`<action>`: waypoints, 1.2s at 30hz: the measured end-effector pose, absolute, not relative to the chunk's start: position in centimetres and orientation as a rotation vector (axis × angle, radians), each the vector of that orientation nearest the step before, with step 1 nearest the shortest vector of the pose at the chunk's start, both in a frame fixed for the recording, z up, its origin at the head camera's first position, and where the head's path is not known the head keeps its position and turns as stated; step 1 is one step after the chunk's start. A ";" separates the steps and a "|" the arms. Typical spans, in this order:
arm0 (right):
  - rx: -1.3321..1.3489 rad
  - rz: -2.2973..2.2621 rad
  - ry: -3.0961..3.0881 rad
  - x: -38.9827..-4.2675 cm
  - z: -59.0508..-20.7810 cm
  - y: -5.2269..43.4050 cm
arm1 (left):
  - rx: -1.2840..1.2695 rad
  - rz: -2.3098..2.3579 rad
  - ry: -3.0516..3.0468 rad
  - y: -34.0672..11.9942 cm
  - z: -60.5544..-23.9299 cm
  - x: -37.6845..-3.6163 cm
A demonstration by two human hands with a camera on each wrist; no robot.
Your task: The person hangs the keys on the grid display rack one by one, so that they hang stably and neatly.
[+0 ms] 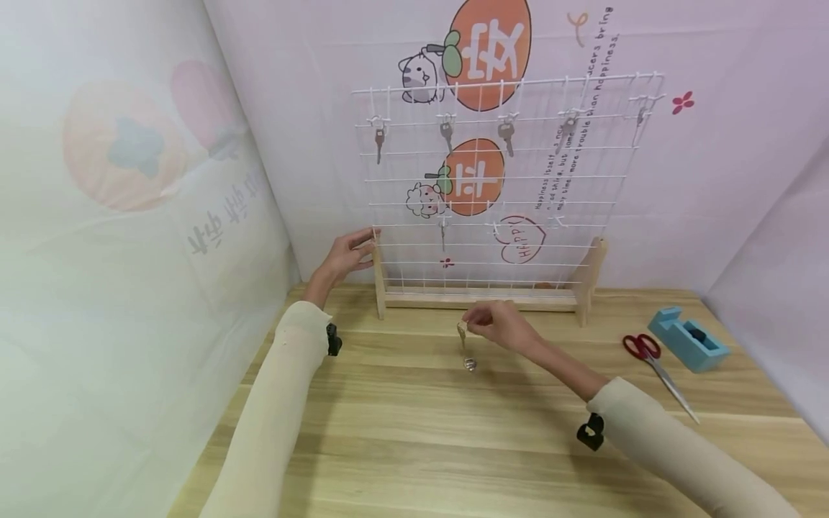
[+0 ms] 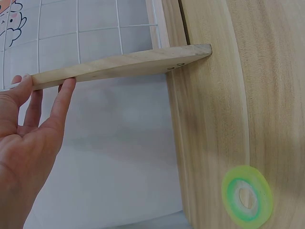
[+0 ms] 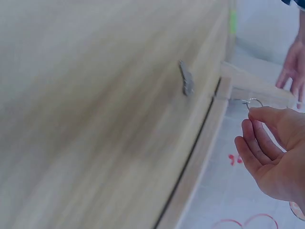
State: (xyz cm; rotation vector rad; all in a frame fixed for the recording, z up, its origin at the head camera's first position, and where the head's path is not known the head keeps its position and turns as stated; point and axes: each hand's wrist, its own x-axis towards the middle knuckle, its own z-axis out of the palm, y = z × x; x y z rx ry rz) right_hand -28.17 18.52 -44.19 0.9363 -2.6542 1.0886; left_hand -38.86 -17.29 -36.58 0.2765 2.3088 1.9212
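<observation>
A white wire grid rack stands upright on wooden supports at the back of the table. My left hand holds the upper end of its left wooden post, thumb on one side and fingers on the other. In front of the rack's base, my right hand pinches a small metal ring between thumb and fingertips. A key shows over the tabletop, apart from the fingers; whether it is linked to the ring I cannot tell. Several keys hang from the grid's hooks, one key at upper left.
Red-handled scissors and a blue tape dispenser lie at the table's right. A yellow-green tape roll rests near the left post. Printed white sheets enclose the back and sides.
</observation>
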 end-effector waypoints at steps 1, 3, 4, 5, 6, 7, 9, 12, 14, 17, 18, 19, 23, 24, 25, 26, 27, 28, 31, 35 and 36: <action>0.934 1.091 -2.642 -28.3 -43.9 18.8 | 0.274 1.920 2.312 -17.3 -36.6 -38.8; 0.921 1.085 -2.615 -28.6 -43.2 19.3 | 0.273 1.921 2.317 -17.3 -36.6 -38.7; 0.923 1.094 -2.597 -28.7 -42.8 19.5 | 0.274 1.926 2.314 -17.3 -36.6 -38.7; 0.917 1.100 -2.587 -28.7 -42.3 19.8 | 0.278 1.927 2.312 -17.3 -36.6 -38.7; 0.909 1.094 -2.579 -28.8 -41.8 20.1 | 0.280 1.930 2.311 -17.3 -36.6 -38.8; 0.900 1.094 -2.577 -28.9 -41.3 20.3 | 0.283 1.932 2.310 -17.3 -36.6 -38.8; 0.882 1.090 -2.577 -29.0 -40.2 20.8 | 0.288 1.929 2.310 -17.3 -36.6 -38.8; 0.853 1.073 -2.583 -29.2 -38.5 21.5 | 0.293 1.923 2.309 -17.4 -36.6 -38.9; 0.851 1.068 -2.567 -29.4 -37.5 21.8 | 0.300 1.920 2.305 -17.5 -36.7 -38.9; 0.848 1.051 -2.529 -29.7 -36.1 22.2 | 0.306 1.925 2.296 -17.5 -36.7 -38.9; 0.844 1.046 -2.517 -29.8 -35.7 22.3 | 0.309 1.924 2.295 -17.5 -36.7 -38.8; 0.839 1.043 -2.504 -29.8 -35.3 22.4 | 0.310 1.921 2.299 -17.5 -36.7 -38.8; 0.808 1.029 -2.472 -29.9 -33.5 22.4 | 0.308 1.912 2.316 -17.5 -36.6 -38.7; 0.800 1.033 -2.468 -30.0 -33.1 22.4 | 0.309 1.910 2.320 -17.5 -36.6 -38.7; 0.788 1.035 -2.466 -30.0 -32.7 22.4 | 0.310 1.910 2.322 -17.5 -36.6 -38.7; 0.774 1.034 -2.466 -30.1 -32.4 22.4 | 0.311 1.911 2.322 -17.5 -36.6 -38.7; 0.754 1.033 -2.468 -30.1 -32.1 22.4 | 0.311 1.910 2.322 -17.5 -36.6 -38.7; 0.734 1.027 -2.470 -30.2 -31.9 22.4 | 0.313 1.910 2.321 -17.5 -36.6 -38.8; 0.707 1.017 -2.455 -30.6 -31.3 22.5 | 0.314 1.913 2.316 -17.4 -36.6 -38.7; 0.697 1.018 -2.438 -31.1 -30.8 22.8 | 0.311 1.919 2.307 -17.4 -36.6 -38.7; 0.692 1.021 -2.439 -31.2 -30.8 22.9 | 0.310 1.919 2.306 -17.4 -36.6 -38.7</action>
